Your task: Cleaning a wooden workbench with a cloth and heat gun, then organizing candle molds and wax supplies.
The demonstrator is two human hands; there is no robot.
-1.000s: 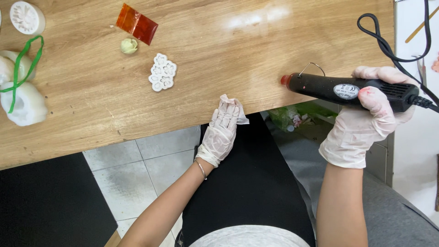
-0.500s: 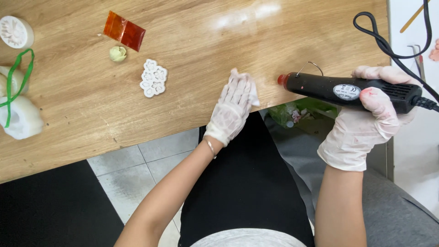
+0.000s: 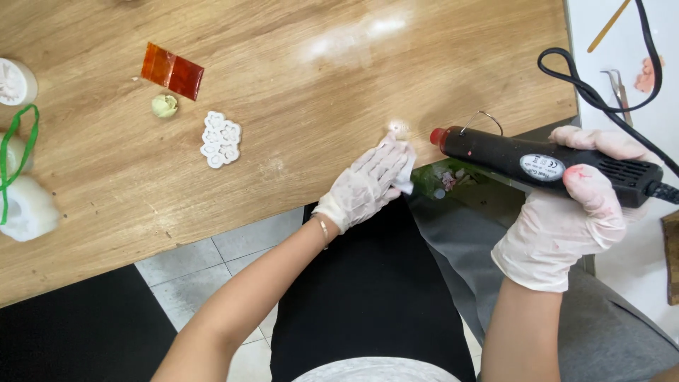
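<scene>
Wiping step: a white cloth (image 3: 404,170) is pressed on the table (image 3: 297,85) under flat, closed left hand (image 3: 364,185) fingers. Heat gun (image 3: 544,164) is clamped in right hand (image 3: 566,219); next, nozzle alignment is likely needed.

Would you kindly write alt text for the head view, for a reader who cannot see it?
A gloved right hand holds a black corded heat tool over a wooden table's edge, while the gloved left hand presses a small white piece there. A white flower-shaped mould lies further left.

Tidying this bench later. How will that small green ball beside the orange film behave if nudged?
The small green ball looks rounded, so it may roll on the smooth wooden table. Being tiny, it is probably light. Its lumpy surface could stop it quickly.
</scene>
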